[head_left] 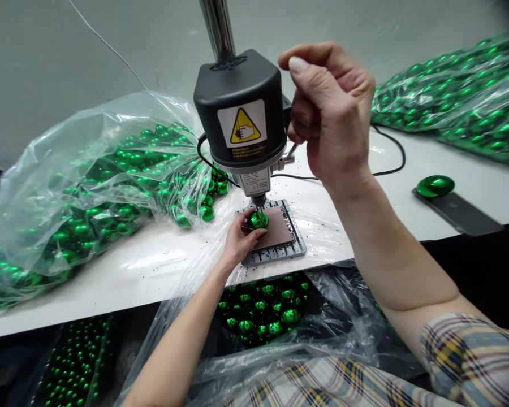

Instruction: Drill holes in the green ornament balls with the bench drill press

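Between the thumb and fingers of my left hand (240, 238) is a shiny green ball ornament (258, 220), directly under the chuck (259, 200) of a small black drill press (240, 107). A pinkish-brown board (277, 226) lies beneath the ball on the grey slotted base (297, 249). My right hand (333, 107) is raised beside the motor housing, fingers curled round the drill press lever (294, 150); the lever's outer end is hidden behind them. Whether the bit touches the ball is too small to tell.
Clear plastic bags of green balls stand left (123, 181) and right (458, 102) on the white table (127, 271). More balls (263, 311) lie below the front edge in plastic. A phone (462, 215) with a green ornament (435, 185) on it lies right. A black cable (401, 164) loops behind.
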